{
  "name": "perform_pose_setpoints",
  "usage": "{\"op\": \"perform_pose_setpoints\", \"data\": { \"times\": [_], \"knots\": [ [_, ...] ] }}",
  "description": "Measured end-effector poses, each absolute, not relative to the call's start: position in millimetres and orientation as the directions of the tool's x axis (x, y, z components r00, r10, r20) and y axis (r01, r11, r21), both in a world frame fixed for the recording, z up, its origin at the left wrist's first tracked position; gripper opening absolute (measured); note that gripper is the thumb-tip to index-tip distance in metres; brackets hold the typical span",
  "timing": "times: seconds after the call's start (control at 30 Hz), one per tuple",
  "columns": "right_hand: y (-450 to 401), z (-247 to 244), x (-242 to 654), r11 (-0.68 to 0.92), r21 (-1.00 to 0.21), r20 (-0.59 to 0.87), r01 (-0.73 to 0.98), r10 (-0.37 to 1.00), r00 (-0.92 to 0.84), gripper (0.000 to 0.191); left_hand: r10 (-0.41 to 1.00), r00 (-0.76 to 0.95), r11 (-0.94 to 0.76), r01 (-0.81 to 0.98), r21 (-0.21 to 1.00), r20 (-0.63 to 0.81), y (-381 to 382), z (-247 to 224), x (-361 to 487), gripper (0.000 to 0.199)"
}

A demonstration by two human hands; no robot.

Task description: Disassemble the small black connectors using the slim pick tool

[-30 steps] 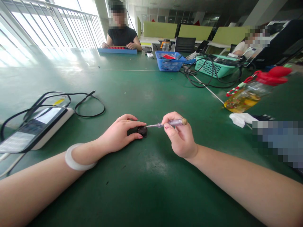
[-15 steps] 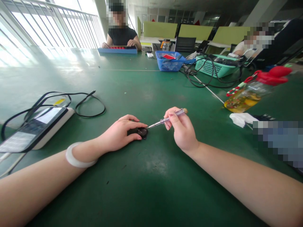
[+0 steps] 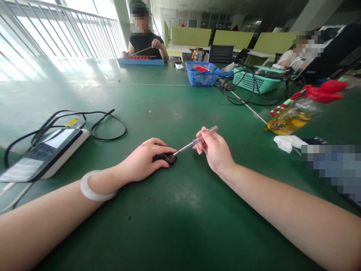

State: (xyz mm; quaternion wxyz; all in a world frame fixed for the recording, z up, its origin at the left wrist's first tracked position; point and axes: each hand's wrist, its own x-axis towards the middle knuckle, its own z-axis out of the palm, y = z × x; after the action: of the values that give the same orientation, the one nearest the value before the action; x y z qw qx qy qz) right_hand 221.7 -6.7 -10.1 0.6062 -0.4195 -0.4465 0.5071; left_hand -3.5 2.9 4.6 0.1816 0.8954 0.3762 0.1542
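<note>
A small round black part [image 3: 170,159] lies on the green table [image 3: 180,210], near the middle of the view. My left hand [image 3: 145,158] grips it from the left, between the thumb and the fingers. In my right hand [image 3: 216,150] is a screwdriver [image 3: 194,142] with a clear handle, held slanting down to the left. Its metal tip meets the upper right edge of the black part; the exact contact is too small to tell.
A device with a screen [image 3: 45,154] and a black cable [image 3: 111,139] lie at left. On the right are a red-lidded bottle [image 3: 293,114] and a white tissue [image 3: 287,143]. Farther back are a blue basket [image 3: 203,77], a green basket [image 3: 258,82] and a person [image 3: 145,43] behind a blue tray [image 3: 141,61].
The screwdriver handle and my right hand have shifted slightly left and the handle stands a little steeper. Across the table, the person's hand has risen with a thin stick.
</note>
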Motion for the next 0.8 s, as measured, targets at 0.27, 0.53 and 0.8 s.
{"op": "perform_pose_setpoints", "data": {
  "times": [0.27, 0.53, 0.8],
  "knots": [
    [-10, -8, 223, 0.21, -0.957, 0.206, -0.202, 0.978, 0.039, 0.033, 0.731, 0.668, -0.652, 0.624, 0.431, 0.139, 2, 5, -4, 0.037],
    [-9, -5, 223, 0.142, -0.962, 0.135, -0.234, 0.99, 0.044, 0.033, 0.71, 0.691, -0.671, 0.607, 0.425, 0.134, 1, 6, -3, 0.035],
    [-2, -11, 223, 0.008, -0.936, -0.005, -0.353, 0.999, 0.035, 0.03, 0.723, 0.68, -0.658, 0.623, 0.422, 0.124, 1, 7, -2, 0.036]
  ]
}}
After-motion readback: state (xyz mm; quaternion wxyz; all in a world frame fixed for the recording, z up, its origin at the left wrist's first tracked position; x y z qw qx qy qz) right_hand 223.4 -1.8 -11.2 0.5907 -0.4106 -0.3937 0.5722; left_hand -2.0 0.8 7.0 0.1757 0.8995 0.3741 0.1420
